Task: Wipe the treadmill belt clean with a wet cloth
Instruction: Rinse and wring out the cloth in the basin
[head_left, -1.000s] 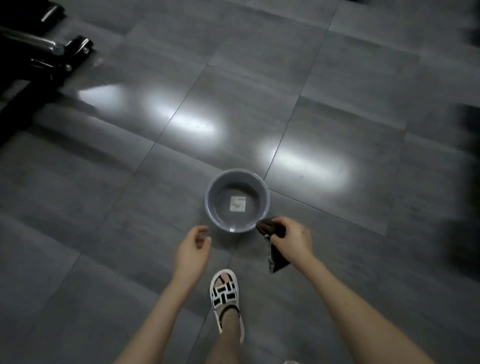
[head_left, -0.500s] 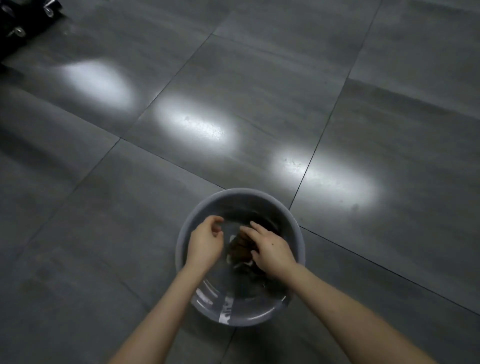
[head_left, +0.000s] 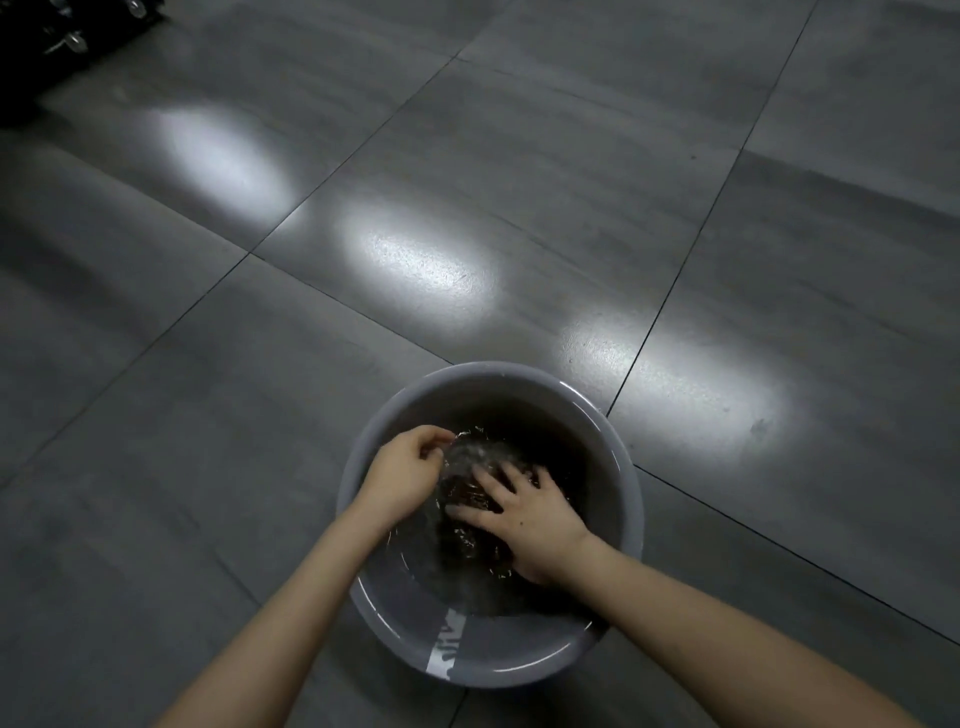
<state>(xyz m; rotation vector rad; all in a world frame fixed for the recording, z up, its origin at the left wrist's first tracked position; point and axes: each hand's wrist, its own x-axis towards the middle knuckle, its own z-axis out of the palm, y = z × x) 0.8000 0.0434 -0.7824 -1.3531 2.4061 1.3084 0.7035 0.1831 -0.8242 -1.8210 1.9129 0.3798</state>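
A: Your two bare forearms come in from the bottom edge and meet over the grey basin (head_left: 519, 662), which sits on the floor right in front of you. A white strip (head_left: 444, 647) runs up its near inner wall.

B: Your right hand (head_left: 530, 525) lies flat in the water (head_left: 470, 449), fingers straight and spread wide, pressing down on the dark cloth (head_left: 470, 543). So the cloth is in the basin, under the surface, beneath your palm and just left of it.

A: Your left hand (head_left: 402, 470) is at the basin's left side, above the rippled water. Its fingers are curled in, tips close to the thumb. Whether they pinch an edge of the cloth, you cannot tell from here.

B: Past the basin's far rim you have the floor (head_left: 545, 171), large dark grey tiles with thin seams. Three bright light patches (head_left: 415, 260) lie across it in a slanting row.

A: Farthest off, in your top left corner, there is black equipment (head_left: 26, 67) with small shiny fittings. It is too dark and cropped to say what it is.
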